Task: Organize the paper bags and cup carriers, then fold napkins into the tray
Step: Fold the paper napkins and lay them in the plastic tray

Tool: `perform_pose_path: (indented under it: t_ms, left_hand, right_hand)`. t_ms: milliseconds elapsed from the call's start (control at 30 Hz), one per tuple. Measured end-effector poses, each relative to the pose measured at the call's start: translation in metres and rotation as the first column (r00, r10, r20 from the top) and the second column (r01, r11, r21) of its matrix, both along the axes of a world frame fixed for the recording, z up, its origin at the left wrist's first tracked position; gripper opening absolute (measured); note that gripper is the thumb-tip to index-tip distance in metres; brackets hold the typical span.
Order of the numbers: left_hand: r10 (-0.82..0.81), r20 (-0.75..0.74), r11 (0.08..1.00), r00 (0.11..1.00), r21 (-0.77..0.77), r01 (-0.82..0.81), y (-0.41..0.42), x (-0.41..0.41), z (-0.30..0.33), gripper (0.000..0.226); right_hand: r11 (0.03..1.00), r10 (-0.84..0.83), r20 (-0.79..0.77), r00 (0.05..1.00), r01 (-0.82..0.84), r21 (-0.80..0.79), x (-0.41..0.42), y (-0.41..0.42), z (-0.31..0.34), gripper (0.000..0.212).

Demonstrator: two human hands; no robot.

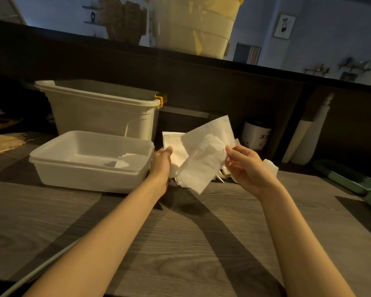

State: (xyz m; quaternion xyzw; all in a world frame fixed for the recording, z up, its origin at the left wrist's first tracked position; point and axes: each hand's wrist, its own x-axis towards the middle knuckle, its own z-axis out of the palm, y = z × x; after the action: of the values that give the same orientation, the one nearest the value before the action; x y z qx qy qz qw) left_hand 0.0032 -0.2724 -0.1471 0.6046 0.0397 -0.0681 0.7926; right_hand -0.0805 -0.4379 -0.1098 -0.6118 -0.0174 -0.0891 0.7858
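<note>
- White paper napkin (204, 155), thin and floppy, is up in the air just right of the tray, over the loose napkin pile (223, 174) on the grey wood-grain table (180, 243).
- Shallow white plastic tray (90, 166) already has a folded one lying inside, so I'd match that size.
- Right hand (247, 166) pinches the napkin's edge; left hand (163, 162) holds its other side, fingers hidden behind paper.
- Tip: line edges up before creasing, gently, it tears easily.

white napkin (204, 155) held beside tray (90, 166)
</note>
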Motion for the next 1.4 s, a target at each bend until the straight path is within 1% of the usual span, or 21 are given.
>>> perform_pose_path:
  t_ms: [67, 100, 200, 267, 300, 367, 400, 433, 467, 533, 633, 700, 800, 900, 967, 1033, 1100, 1133, 1233, 1300, 1400]
  left_hand:
    - [-0.098, -0.087, 0.992, 0.991, -0.09, 0.09, 0.002, 0.0, 0.0, 0.03]
    - [-0.156, -0.091, 0.982, 0.984, -0.125, 0.144, 0.003, -0.001, 0.0, 0.029]
    - [-0.308, -0.012, 0.942, 0.951, -0.145, 0.303, 0.002, -0.003, 0.0, 0.037]
    - [-0.361, 0.016, 0.93, 0.932, -0.073, 0.361, 0.001, -0.008, 0.004, 0.039]
    - [-0.375, 0.026, 0.927, 0.927, -0.002, 0.375, 0.0, -0.01, 0.005, 0.036]
    - [-0.389, 0.063, 0.913, 0.919, 0.161, 0.375, -0.001, -0.012, 0.005, 0.018]
    - [-0.397, 0.089, 0.905, 0.913, 0.205, 0.373, -0.002, -0.014, 0.005, 0.009]
    - [-0.401, 0.11, 0.902, 0.91, 0.223, 0.37, -0.002, -0.014, 0.003, 0.008]
    - [-0.395, 0.12, 0.906, 0.911, 0.216, 0.365, -0.003, -0.015, 0.003, 0.01]
    - [-0.346, 0.134, 0.93, 0.929, 0.183, 0.32, -0.004, -0.015, 0.001, 0.02]
    - [-0.223, 0.118, 0.972, 0.968, 0.096, 0.213, -0.008, -0.014, -0.003, 0.03]
    - [-0.168, 0.085, 0.986, 0.982, 0.022, 0.167, -0.009, -0.013, -0.005, 0.031]
    - [-0.119, 0.013, 0.992, 0.993, -0.035, 0.119, -0.009, -0.011, -0.004, 0.032]
    - [-0.096, -0.034, 0.995, 0.995, -0.045, 0.095, -0.009, -0.01, -0.004, 0.032]
    - [-0.111, -0.044, 0.992, 0.993, -0.061, 0.108, -0.008, -0.011, -0.005, 0.031]
    - [-0.165, -0.05, 0.981, 0.985, -0.111, 0.159, -0.008, -0.013, -0.005, 0.028]
    - [-0.235, -0.052, 0.958, 0.971, -0.178, 0.223, -0.01, -0.018, -0.004, 0.026]
    - [-0.277, -0.041, 0.943, 0.96, -0.206, 0.263, -0.01, -0.022, -0.002, 0.025]
    - [-0.365, 0.005, 0.909, 0.931, -0.213, 0.358, -0.015, -0.028, 0.0, 0.019]
    - [-0.398, 0.004, 0.894, 0.917, -0.224, 0.389, -0.017, -0.03, 0.0, 0.025]
    - [-0.39, -0.002, 0.904, 0.921, -0.189, 0.383, -0.019, -0.031, -0.002, 0.028]
  right_hand:
    - [0.999, 0.031, -0.052, 0.998, -0.031, -0.007, 0.002, -0.003, -0.002, 0.008]
    - [0.999, 0.035, -0.075, 0.997, -0.037, -0.018, 0.003, -0.004, -0.004, 0.008]
    - [0.999, 0.016, -0.155, 0.988, -0.023, -0.043, 0.005, -0.005, -0.007, 0.008]
    - [0.997, -0.017, -0.198, 0.98, 0.003, -0.074, 0.004, -0.004, -0.007, 0.004]
    - [0.995, -0.044, -0.213, 0.976, 0.024, -0.097, 0.004, -0.003, -0.007, 0.003]
    - [0.982, -0.108, -0.224, 0.969, 0.069, -0.174, 0.006, 0.0, -0.009, 0.002]
    - [0.974, -0.135, -0.226, 0.965, 0.088, -0.207, 0.008, 0.0, -0.01, 0.003]
    - [0.968, -0.158, -0.23, 0.96, 0.104, -0.23, 0.009, 0.002, -0.011, 0.002]
    - [0.964, -0.175, -0.233, 0.957, 0.119, -0.236, 0.011, 0.004, -0.012, 0.006]
    - [0.963, -0.184, -0.238, 0.954, 0.125, -0.241, 0.012, 0.007, -0.013, 0.026]
    - [0.946, -0.155, -0.277, 0.948, 0.061, -0.319, 0.011, 0.013, -0.016, 0.048]
    - [0.918, -0.191, -0.277, 0.942, 0.071, -0.389, 0.009, 0.017, -0.018, 0.046]
    - [0.87, -0.233, -0.226, 0.946, 0.098, -0.484, 0.009, 0.017, -0.017, 0.03]
    - [0.865, -0.279, -0.167, 0.946, 0.172, -0.472, 0.007, 0.012, -0.015, 0.024]
    - [0.898, -0.279, -0.12, 0.953, 0.215, -0.383, 0.007, 0.01, -0.013, 0.02]
    - [0.943, -0.24, -0.088, 0.967, 0.211, -0.256, 0.007, 0.011, -0.011, 0.013]
    - [0.969, -0.212, -0.078, 0.974, 0.199, -0.148, 0.009, 0.015, -0.011, 0.017]
    - [0.968, -0.222, -0.078, 0.972, 0.21, -0.14, 0.012, 0.018, -0.014, 0.021]
    - [0.899, -0.365, -0.057, 0.929, 0.337, -0.279, 0.019, 0.027, -0.023, 0.03]
    - [0.845, -0.445, -0.043, 0.895, 0.403, -0.352, 0.022, 0.026, -0.028, 0.041]
    - [0.808, -0.462, -0.016, 0.886, 0.414, -0.418, 0.024, 0.022, -0.032, 0.051]
